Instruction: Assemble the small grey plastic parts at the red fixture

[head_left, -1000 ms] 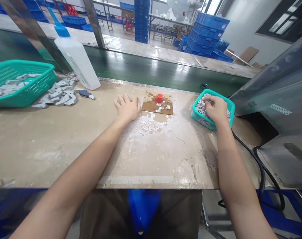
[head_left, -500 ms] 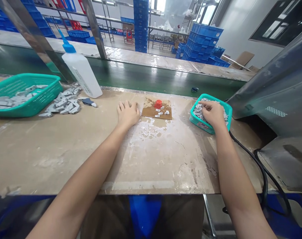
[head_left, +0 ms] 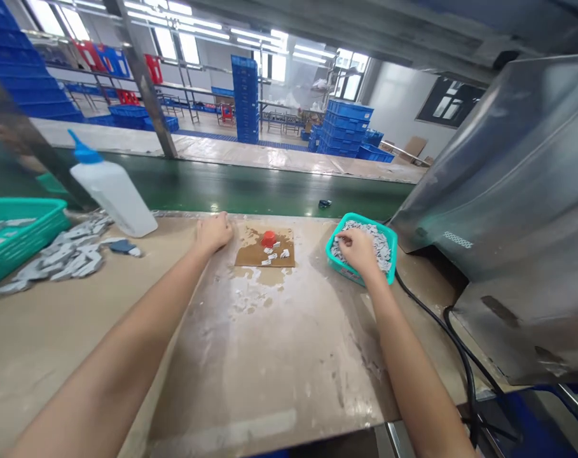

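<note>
My right hand (head_left: 358, 248) is over a small green basket (head_left: 339, 268) filled with little grey pieces (head_left: 379, 245). Its thumb and fingers are pinched, and a pale bit at their tips looks like one of these pieces. My left hand (head_left: 213, 232) rests on the table, just left of a wet brown board (head_left: 248, 256). Its fingers look curled in, and the fingertips are hidden. On the board stands a red cap-like cup (head_left: 268, 238), with several small light grey pieces (head_left: 272, 256) lying beside and in front of it.
At left are a larger green basket (head_left: 41, 226), a heap of long grey pieces (head_left: 74, 254) and a white squeeze bottle (head_left: 114, 197) with a blue nozzle. A green conveyor belt (head_left: 250, 187) runs behind the table. A metal housing (head_left: 498, 222) and black cables (head_left: 436, 316) are at right.
The camera view has tilted up and turned right. My left hand has gone from fingers spread on the table to fingers curled. My right hand stays at the small basket, its fingers pinched.
</note>
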Tool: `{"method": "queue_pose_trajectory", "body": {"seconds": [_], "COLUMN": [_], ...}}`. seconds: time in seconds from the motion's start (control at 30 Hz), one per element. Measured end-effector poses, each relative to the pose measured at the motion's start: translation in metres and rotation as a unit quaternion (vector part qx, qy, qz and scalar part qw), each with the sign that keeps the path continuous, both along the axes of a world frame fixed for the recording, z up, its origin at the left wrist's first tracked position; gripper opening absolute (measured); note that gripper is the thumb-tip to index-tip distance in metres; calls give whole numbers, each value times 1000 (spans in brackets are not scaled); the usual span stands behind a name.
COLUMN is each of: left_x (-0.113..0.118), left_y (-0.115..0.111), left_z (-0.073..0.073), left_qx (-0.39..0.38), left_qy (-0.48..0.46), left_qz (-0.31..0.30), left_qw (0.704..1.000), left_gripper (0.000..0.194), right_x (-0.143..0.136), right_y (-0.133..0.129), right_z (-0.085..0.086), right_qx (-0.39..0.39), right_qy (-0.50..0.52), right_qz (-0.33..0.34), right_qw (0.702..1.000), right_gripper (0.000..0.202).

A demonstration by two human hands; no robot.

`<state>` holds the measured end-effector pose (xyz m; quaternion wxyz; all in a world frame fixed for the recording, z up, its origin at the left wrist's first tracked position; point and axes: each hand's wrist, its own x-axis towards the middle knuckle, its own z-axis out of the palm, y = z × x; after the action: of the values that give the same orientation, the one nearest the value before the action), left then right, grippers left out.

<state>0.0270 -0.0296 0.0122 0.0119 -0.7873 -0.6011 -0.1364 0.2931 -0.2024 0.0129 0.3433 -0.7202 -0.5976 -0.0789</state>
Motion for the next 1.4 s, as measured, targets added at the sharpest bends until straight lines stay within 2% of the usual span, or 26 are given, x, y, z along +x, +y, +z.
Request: {"method": "queue_pose_trajectory", "body": {"seconds": [0.1, 0.17, 0.23, 0.3, 0.37, 0.43, 0.5, 0.6, 0.77, 0.87, 0.97, 1.0, 1.03, 1.07, 1.13, 1.17, 1.2, 1.27, 1.33, 1.4], "left_x": [47, 95, 150, 199, 234, 251, 255, 250, 229, 207, 165, 146, 124, 100, 53, 32, 13, -15, -29, -32], "left_y": [17, 26, 31, 31, 27, 21, 17, 17, 13, 1, -17, -24, -31, -37, -45, -46, -46, -39, -30, -21], "left_z": [26, 41, 48, 46, 39, 31, 26, 25, 32, 49, 72, 77, 79, 78, 68, 59, 49, 28, 10, -2], "left_qx": [54, 56, -5, -46, -55, -58, -57, -64, -96, -91, -77, -93, -120, -155, -227, -251, -266, -274, -267, -270], "left_qy": [19, 36, 54, 69, 76, 75, 65, 43, -16, -80, -181, -254, -347, -452, -634, -692, -734, -783, -801, -802], "left_qz": [23, -33, -127, -203, -240, -248, -241, -218, -200, -227, -260, -273, -284, -291, -270, -241, -201, -115, -64, -63], "left_qw": [998, 997, 990, 976, 966, 964, 967, 973, 975, 966, 945, 923, 885, 829, 688, 632, 592, 547, 532, 528], "left_gripper": [49, 53, 57, 56, 54, 51, 45, 33, 30, 43, 48, 43, 37, 31, 22, 19, 17, 12, 9, 6], "right_x": [0, 2, 3, 3, 3, 2, 0, -3, -3, 0, 1, 0, -1, -3, -10, -16, -23, -40, -59, -77], "right_y": [2, 1, -1, -4, -7, -10, -14, -18, -18, -15, -15, -16, -17, -19, -19, -17, -14, 0, 21, 45], "right_z": [-1, -3, -5, -5, -4, -2, 1, 4, 3, -1, -3, -3, -2, -1, 2, 4, 8, 16, 26, 33], "right_qx": [10, 19, 21, 16, 11, 9, 11, 28, 28, 29, 64, 79, 95, 115, 153, 166, 172, 144, 71, 2], "right_qy": [-1, 6, 20, 41, 60, 70, 74, 73, 72, 53, 36, 35, 34, 35, 51, 64, 74, 77, 55, 37], "right_qz": [23, 34, 50, 64, 67, 65, 65, 75, 75, 78, 72, 67, 65, 63, 63, 68, 75, 99, 132, 154], "right_qw": [1000, 999, 998, 997, 996, 995, 995, 994, 994, 995, 995, 994, 993, 991, 985, 982, 980, 982, 987, 987], "right_gripper": [23, 24, 24, 24, 24, 26, 27, 30, 29, 26, 26, 25, 24, 22, 19, 18, 18, 17, 16, 14]}}
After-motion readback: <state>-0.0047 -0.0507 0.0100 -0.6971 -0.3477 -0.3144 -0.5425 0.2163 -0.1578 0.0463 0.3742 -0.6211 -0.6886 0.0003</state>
